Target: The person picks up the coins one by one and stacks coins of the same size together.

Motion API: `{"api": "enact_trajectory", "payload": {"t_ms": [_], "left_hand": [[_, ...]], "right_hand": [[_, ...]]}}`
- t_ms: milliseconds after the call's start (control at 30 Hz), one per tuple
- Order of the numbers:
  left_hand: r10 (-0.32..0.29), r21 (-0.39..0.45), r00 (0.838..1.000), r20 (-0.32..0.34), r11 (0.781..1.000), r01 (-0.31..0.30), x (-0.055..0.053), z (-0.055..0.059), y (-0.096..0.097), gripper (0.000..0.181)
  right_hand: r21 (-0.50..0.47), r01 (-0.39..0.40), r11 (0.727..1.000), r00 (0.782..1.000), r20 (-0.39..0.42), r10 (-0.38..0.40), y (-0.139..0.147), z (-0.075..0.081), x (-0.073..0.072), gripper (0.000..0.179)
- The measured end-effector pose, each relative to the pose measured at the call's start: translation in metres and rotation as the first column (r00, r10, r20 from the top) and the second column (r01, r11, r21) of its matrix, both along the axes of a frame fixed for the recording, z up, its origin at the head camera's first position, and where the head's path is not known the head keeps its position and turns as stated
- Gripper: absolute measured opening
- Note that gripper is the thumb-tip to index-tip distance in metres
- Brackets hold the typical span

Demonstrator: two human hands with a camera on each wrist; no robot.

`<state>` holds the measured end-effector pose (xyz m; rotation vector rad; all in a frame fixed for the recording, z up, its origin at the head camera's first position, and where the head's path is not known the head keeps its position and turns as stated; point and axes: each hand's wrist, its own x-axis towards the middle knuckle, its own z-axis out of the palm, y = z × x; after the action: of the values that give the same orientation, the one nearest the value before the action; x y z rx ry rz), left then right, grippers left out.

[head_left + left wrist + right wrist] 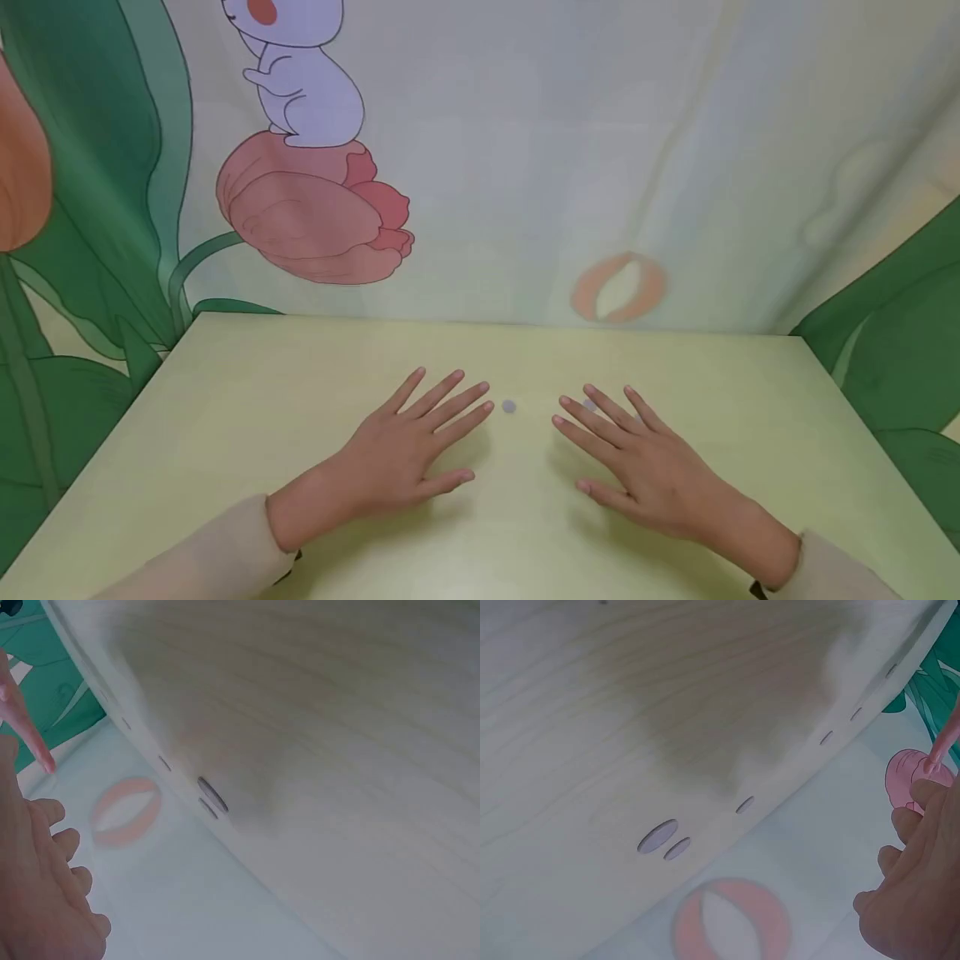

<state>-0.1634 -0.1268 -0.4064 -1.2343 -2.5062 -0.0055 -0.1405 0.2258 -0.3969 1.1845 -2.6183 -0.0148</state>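
Both hands are held palm down over a pale table, fingers straight and spread, holding nothing. My left hand (401, 450) is left of the middle in the head view, with its shadow falling on the wood below. My right hand (648, 471) mirrors it on the right. Between the fingertips lies a small flat grey disc (509, 407). Another grey disc (589, 405) shows partly behind the right fingers. Several such discs lie flat on the tabletop in the wrist views, including a larger-looking disc (658, 836) beside a narrower one (677, 848). Others are hidden under the hands in the head view.
The light wooden table (300, 350) ends at a straight far edge. Behind it hangs a pale curtain (510, 167) printed with a white animal, a pink flower (307, 217) and green leaves. Pale sleeves (217, 550) cover both forearms.
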Motion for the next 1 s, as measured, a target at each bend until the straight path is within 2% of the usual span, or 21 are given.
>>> {"api": "enact_trajectory", "payload": {"t_ms": [233,467,733,1000], "left_hand": [[0.066,-0.029,0.998,-0.007,0.997,-0.066,-0.006,0.009,-0.017,0.075],[0.066,-0.007,0.998,-0.003,0.998,-0.066,-0.007,0.011,-0.021,0.074],[0.028,0.023,1.0,0.004,0.999,-0.028,-0.004,0.01,-0.011,0.074],[-0.014,0.03,1.0,0.006,0.999,0.014,-0.001,0.01,0.014,0.073]], "right_hand": [[-0.009,0.006,1.0,1.0,-0.014,-0.006,0.006,0.001,0.002,0.063],[-0.014,0.061,0.998,0.998,0.002,-0.061,0.017,0.003,0.005,0.062],[0.009,0.128,0.992,0.991,0.049,-0.128,0.029,0.006,0.008,0.066],[-0.001,0.159,0.987,0.985,0.062,-0.159,0.049,0.008,0.008,0.067]]}}
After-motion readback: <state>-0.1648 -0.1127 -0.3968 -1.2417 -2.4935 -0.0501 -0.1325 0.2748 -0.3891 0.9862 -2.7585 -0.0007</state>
